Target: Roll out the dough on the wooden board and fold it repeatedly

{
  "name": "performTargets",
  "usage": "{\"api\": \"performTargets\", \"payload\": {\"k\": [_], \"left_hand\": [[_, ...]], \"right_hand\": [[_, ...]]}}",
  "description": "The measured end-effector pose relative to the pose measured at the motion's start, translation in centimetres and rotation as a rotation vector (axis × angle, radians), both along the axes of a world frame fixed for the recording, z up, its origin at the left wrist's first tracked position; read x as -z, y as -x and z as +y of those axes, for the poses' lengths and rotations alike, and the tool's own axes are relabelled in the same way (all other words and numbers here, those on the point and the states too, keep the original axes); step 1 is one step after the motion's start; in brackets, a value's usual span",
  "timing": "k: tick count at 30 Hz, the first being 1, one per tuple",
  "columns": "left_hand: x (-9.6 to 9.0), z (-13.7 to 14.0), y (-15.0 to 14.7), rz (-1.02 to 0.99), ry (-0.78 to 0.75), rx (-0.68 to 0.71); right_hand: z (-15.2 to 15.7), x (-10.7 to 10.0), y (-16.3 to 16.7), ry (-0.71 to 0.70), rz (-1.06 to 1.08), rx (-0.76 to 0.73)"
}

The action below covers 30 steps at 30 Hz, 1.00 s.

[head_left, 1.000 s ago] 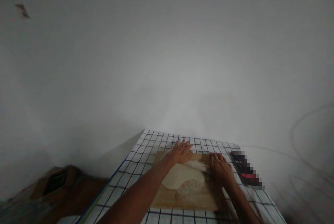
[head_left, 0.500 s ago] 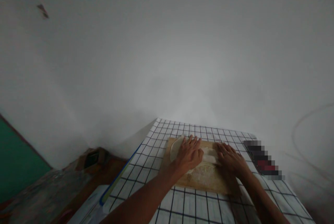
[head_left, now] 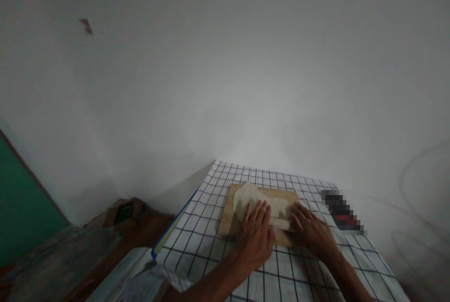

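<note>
A flat, pale sheet of dough (head_left: 248, 194) with an uneven outline lies on a wooden board (head_left: 227, 222). Across its near part runs a pale rolling pin (head_left: 281, 223), seen only between my hands. My left hand (head_left: 258, 227) rests palm down on the pin's left part, its fingers stretched forward over the dough. Over the pin's right end lies my right hand (head_left: 311, 229), also palm down with fingers extended and slightly bent. Both palms hide the pin's ends, and I see neither hand wrapped round it.
The board sits on a table with a white checked cloth (head_left: 197, 227). A blurred-out dark and red object (head_left: 342, 210) lies at the table's right edge. A pale wall (head_left: 253, 81) rises behind. A box (head_left: 124, 213) stands on the floor at left.
Both hands have drawn back toward me with the rolling pin, baring more of the dough's far part. The view has shifted slightly.
</note>
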<state>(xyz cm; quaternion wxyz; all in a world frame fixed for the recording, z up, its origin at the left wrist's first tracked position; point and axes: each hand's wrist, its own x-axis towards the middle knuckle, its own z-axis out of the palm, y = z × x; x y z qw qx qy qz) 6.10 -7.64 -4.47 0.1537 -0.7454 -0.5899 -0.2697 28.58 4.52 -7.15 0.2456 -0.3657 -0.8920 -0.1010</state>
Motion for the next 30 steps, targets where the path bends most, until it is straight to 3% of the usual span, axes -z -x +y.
{"api": "performTargets", "payload": {"k": [2, 5, 12, 16, 21, 26, 30], "left_hand": [[-0.2, -1.3, 0.0, -0.014, 0.012, 0.020], [-0.6, -2.3, 0.2, -0.046, 0.052, 0.051], [-1.7, -1.8, 1.6, -0.232, 0.295, 0.144], [-1.9, 0.9, 5.1, -0.371, 0.277, -0.016], [-2.6, 4.5, 9.2, -0.174, 0.284, -0.274], [-4.2, 6.2, 9.4, -0.109, 0.376, -0.285], [-5.5, 8.5, 9.9, -0.278, 0.480, -0.336]], "right_hand": [[-1.2, -0.3, -0.3, -0.003, -0.020, -0.047], [-3.2, -0.9, -0.5, 0.019, 0.052, -0.002], [-4.9, -0.7, 0.3, -0.011, 0.217, 0.081], [-4.4, -0.5, 0.6, -0.038, 0.258, 0.194], [-4.2, -0.6, 0.2, 0.178, 0.363, 0.361], [-3.9, -0.9, -0.4, 0.344, 0.540, 0.397], [-3.9, -1.3, -0.8, 0.391, 0.690, 0.374]]}}
